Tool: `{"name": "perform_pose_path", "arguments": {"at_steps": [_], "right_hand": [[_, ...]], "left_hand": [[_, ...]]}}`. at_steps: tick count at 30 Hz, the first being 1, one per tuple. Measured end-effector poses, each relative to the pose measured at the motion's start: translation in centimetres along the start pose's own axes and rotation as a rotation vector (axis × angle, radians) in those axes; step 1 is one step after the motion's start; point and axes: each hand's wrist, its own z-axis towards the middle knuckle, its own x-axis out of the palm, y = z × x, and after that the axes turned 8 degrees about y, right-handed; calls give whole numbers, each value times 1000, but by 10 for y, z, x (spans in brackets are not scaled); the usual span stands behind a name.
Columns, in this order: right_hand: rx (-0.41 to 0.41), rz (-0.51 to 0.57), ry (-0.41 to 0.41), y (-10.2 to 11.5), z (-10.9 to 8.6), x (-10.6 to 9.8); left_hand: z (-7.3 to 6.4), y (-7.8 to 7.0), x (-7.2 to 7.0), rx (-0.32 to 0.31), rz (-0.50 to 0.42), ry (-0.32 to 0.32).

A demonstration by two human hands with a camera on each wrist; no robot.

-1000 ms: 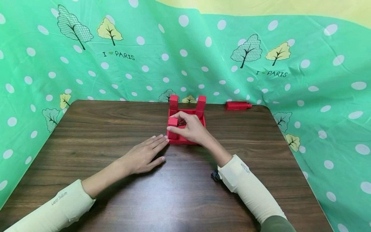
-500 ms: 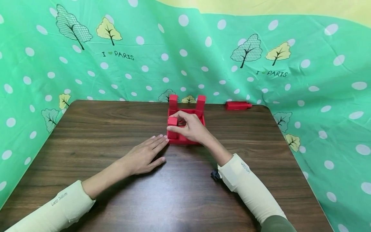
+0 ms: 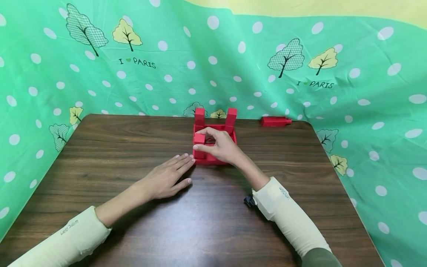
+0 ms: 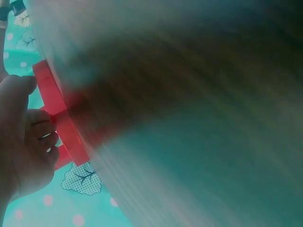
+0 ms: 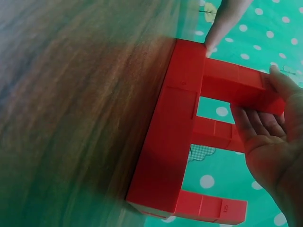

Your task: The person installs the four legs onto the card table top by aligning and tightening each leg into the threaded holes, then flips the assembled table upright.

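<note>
A red square frame (image 3: 213,162) with upright legs, like a small upside-down stool, sits on the table. My right hand (image 3: 222,147) grips the front-left leg (image 5: 239,82), thumb on its near side and fingers behind. That leg stands in the frame's corner. Two more legs rise at the back, a left leg (image 3: 199,116) and a right leg (image 3: 231,118). Flat on the table lies my left hand (image 3: 166,180), its fingers stretched out and fingertips right at the frame's front-left corner. My right hand hides part of the frame's right side.
A loose red leg (image 3: 275,121) with a narrower peg end lies at the table's back right. Behind the wooden table (image 3: 133,141) hangs a green curtain (image 3: 186,44) with dots and trees. A small black object (image 3: 249,201) shows beneath the right sleeve.
Both hands keep their places at the frame, with the right hand still gripping the leg. The whole head view has shifted slightly.
</note>
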Motion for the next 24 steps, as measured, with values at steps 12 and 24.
{"name": "perform_pose_path", "arguments": {"at_steps": [12, 24], "right_hand": [[18, 3, 11, -4, -12, -16], [46, -5, -101, -20, -35, -46]], "left_hand": [[-1, -4, 0, -13, 0, -4], [-3, -8, 1, 82, 7, -60]]}}
